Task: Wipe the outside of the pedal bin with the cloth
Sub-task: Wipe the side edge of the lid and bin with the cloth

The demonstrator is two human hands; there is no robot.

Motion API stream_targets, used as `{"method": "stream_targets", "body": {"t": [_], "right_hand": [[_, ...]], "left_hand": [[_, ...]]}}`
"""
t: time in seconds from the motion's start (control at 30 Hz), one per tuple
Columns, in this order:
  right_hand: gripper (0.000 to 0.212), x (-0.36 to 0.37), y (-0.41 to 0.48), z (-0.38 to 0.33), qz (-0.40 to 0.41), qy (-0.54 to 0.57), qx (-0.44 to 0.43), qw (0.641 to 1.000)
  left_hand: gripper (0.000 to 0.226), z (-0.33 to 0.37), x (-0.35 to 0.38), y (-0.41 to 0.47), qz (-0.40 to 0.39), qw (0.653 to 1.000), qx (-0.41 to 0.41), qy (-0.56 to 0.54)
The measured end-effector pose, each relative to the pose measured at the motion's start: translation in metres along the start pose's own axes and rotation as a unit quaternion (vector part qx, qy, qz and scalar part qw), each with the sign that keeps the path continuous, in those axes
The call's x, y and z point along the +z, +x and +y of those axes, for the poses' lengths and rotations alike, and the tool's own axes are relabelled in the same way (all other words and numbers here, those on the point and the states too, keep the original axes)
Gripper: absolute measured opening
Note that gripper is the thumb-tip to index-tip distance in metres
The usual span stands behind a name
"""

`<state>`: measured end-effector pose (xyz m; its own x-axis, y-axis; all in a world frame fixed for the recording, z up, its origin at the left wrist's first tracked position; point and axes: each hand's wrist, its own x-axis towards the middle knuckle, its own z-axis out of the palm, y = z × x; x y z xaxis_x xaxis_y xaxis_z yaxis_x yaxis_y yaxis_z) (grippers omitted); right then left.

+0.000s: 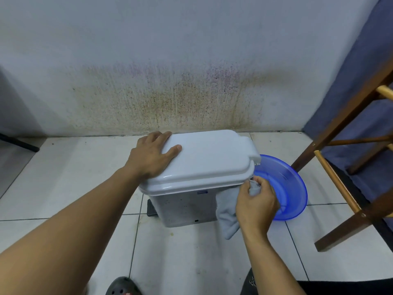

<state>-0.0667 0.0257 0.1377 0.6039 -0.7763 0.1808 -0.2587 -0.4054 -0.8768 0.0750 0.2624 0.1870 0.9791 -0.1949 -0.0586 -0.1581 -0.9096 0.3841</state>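
Note:
A pale grey pedal bin [185, 207] stands on the tiled floor near the wall, its lid [208, 158] closed and its black pedal [151, 208] showing at the lower left. My left hand [152, 155] rests flat on the lid's left end, fingers over the far edge. My right hand [256, 204] grips a light grey cloth [227, 211] at the bin's right front corner, just under the lid rim. The cloth hangs down along that corner.
A blue plastic basin [291, 188] sits on the floor right behind the bin's right side. A wooden chair frame [340, 167] stands at the right against a blue surface. A stained wall runs behind. My dark shoe [122, 287] is at the bottom.

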Motion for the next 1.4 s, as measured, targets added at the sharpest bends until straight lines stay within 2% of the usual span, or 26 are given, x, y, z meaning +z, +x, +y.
{"method": "stream_targets", "body": {"t": [0.17, 0.23, 0.33, 0.43, 0.53, 0.6, 0.7, 0.77, 0.9, 1.0, 1.1, 1.17, 1.4], "right_hand": [[0.029, 0.009, 0.009, -0.027, -0.078, 0.002, 0.002, 0.997], [0.036, 0.011, 0.005, -0.037, -0.131, 0.001, -0.033, 0.991], [0.043, 0.019, -0.001, -0.055, -0.184, 0.005, -0.096, 0.978], [0.043, 0.028, 0.014, -0.076, -0.215, -0.035, -0.165, 0.962], [0.051, 0.037, 0.044, -0.096, -0.268, -0.05, -0.136, 0.952], [0.043, 0.042, 0.064, -0.108, -0.256, -0.038, -0.099, 0.961], [0.015, 0.047, 0.095, -0.115, -0.191, -0.038, -0.093, 0.976], [0.014, 0.048, 0.116, -0.115, -0.184, -0.034, -0.085, 0.979], [0.012, 0.065, 0.142, -0.118, -0.23, -0.015, -0.041, 0.972], [0.007, 0.093, 0.152, -0.126, -0.31, -0.04, -0.018, 0.95], [0.007, 0.102, 0.157, -0.126, -0.403, -0.129, -0.045, 0.905], [0.016, 0.099, 0.157, -0.121, -0.429, -0.163, -0.072, 0.886], [0.015, 0.032, 0.105, -0.094, -0.451, -0.177, -0.12, 0.866]], "left_hand": [[0.072, 0.007, -0.002, -0.023, 0.008, 0.995, -0.098, -0.025], [0.075, 0.014, -0.007, -0.032, -0.011, 0.992, -0.125, -0.014], [0.084, 0.024, -0.015, -0.039, -0.052, 0.989, -0.133, 0.04], [0.087, 0.028, -0.024, -0.039, -0.049, 0.981, -0.127, 0.14], [0.085, 0.028, -0.024, -0.031, 0.004, 0.981, -0.109, 0.161], [0.081, 0.024, -0.015, -0.023, 0.032, 0.991, -0.04, 0.122], [0.079, 0.021, 0.0, -0.013, -0.017, 0.997, 0.059, 0.05], [0.078, 0.021, 0.006, -0.011, -0.038, 0.998, 0.047, 0.005], [0.077, 0.032, 0.015, -0.017, -0.033, 0.999, 0.006, -0.021], [0.078, 0.044, 0.02, -0.015, -0.019, 0.999, -0.01, -0.024], [0.077, 0.051, 0.023, -0.012, -0.017, 0.999, -0.022, -0.017], [0.077, 0.053, 0.022, -0.012, -0.022, 0.999, -0.027, -0.018], [0.077, 0.053, 0.022, -0.011, -0.023, 0.999, -0.034, -0.011]]}}
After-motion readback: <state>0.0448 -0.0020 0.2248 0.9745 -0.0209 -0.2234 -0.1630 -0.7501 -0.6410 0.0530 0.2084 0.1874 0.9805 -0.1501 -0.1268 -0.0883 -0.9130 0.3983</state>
